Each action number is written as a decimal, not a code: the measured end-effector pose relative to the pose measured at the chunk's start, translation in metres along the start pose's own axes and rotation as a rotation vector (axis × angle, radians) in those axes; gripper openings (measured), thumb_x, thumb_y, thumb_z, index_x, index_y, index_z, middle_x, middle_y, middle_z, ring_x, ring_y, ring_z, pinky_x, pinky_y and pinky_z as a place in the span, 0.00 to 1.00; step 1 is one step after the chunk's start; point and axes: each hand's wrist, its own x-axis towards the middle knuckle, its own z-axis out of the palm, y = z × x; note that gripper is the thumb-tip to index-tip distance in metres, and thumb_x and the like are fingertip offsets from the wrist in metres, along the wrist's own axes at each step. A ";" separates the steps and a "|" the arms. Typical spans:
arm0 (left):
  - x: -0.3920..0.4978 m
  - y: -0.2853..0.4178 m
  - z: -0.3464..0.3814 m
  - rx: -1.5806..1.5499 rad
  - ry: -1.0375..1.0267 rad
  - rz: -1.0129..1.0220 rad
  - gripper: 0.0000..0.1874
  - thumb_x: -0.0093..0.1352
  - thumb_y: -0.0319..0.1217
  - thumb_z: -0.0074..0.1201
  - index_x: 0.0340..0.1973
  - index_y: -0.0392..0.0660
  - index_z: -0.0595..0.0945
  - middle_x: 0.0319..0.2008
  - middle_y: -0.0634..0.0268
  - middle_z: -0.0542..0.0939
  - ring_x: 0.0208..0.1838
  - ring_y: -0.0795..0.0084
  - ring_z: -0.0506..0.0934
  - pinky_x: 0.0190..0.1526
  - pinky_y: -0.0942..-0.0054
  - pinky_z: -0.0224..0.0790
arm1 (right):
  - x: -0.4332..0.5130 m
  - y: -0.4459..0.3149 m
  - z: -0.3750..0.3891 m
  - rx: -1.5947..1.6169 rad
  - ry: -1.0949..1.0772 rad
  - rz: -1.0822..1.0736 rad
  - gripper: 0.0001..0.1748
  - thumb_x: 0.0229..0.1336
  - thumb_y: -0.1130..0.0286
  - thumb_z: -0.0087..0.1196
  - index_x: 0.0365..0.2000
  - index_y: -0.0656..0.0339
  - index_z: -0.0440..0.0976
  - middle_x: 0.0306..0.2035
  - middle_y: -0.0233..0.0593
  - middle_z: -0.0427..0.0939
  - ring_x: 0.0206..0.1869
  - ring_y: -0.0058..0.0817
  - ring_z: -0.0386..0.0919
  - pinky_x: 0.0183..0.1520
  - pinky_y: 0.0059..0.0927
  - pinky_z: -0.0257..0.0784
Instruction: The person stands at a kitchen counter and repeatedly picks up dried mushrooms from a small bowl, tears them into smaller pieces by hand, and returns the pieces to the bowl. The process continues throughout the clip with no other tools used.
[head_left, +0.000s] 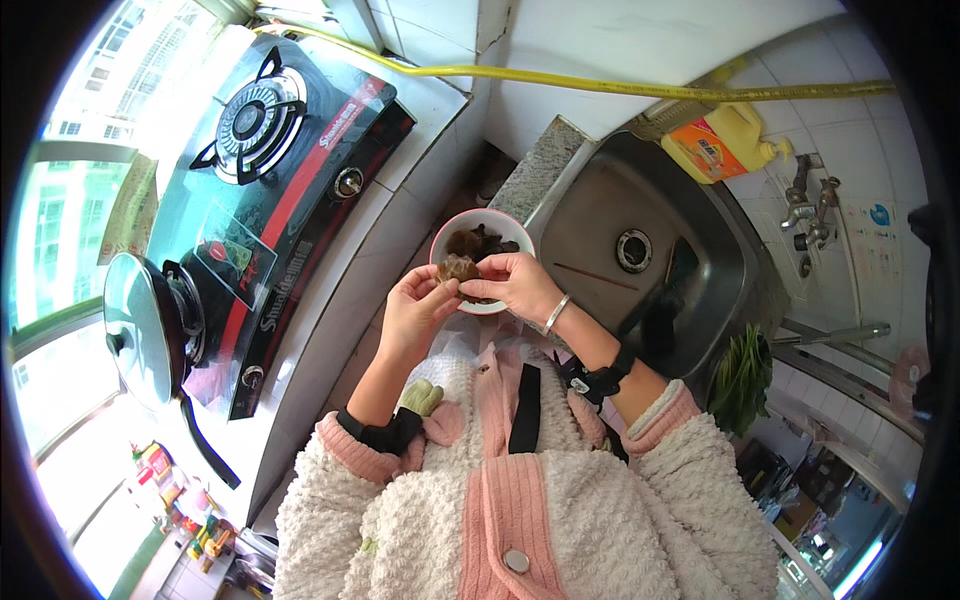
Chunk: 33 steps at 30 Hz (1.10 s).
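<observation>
Between the fingertips of both hands is a brown, translucent piece of what looks like soaked wood ear fungus (458, 268). My left hand (421, 304) pinches it from the left, and my right hand (516, 283) grips it from the right, thumbs close together. Just under the hands is a white bowl with a pink rim (444, 226). Darker brown pieces of the same food (480, 241) lie in it. My right hand covers part of the bowl's right edge. What supports the bowl from below is hidden.
At right is a metal sink (585, 225) with a chopstick (596, 276) and a dark-handled utensil (664, 300). A yellow detergent jug (712, 146) stands behind it, leafy greens (742, 379) beside it. The gas stove (300, 202) at left carries a lidded pan (142, 330). A yellow hose (570, 76) crosses above.
</observation>
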 end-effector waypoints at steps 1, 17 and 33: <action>-0.001 0.001 0.003 0.034 -0.017 0.006 0.12 0.67 0.24 0.58 0.45 0.39 0.75 0.37 0.66 0.80 0.36 0.80 0.78 0.38 0.81 0.73 | -0.002 -0.001 -0.002 -0.064 0.003 -0.007 0.13 0.55 0.71 0.64 0.39 0.68 0.78 0.35 0.35 0.82 0.37 0.17 0.79 0.43 0.21 0.75; -0.003 0.006 0.022 0.079 -0.107 -0.004 0.12 0.67 0.27 0.58 0.44 0.37 0.76 0.36 0.65 0.79 0.34 0.82 0.76 0.38 0.83 0.71 | -0.022 -0.004 -0.016 0.369 -0.036 0.032 0.13 0.57 0.73 0.61 0.41 0.70 0.76 0.38 0.38 0.81 0.37 0.21 0.80 0.43 0.22 0.78; 0.002 0.017 0.022 0.193 -0.263 -0.049 0.15 0.67 0.25 0.56 0.48 0.34 0.75 0.41 0.62 0.79 0.42 0.75 0.80 0.48 0.77 0.75 | -0.022 -0.012 -0.021 0.093 0.084 -0.182 0.15 0.56 0.73 0.62 0.42 0.71 0.76 0.36 0.37 0.82 0.37 0.18 0.79 0.43 0.21 0.76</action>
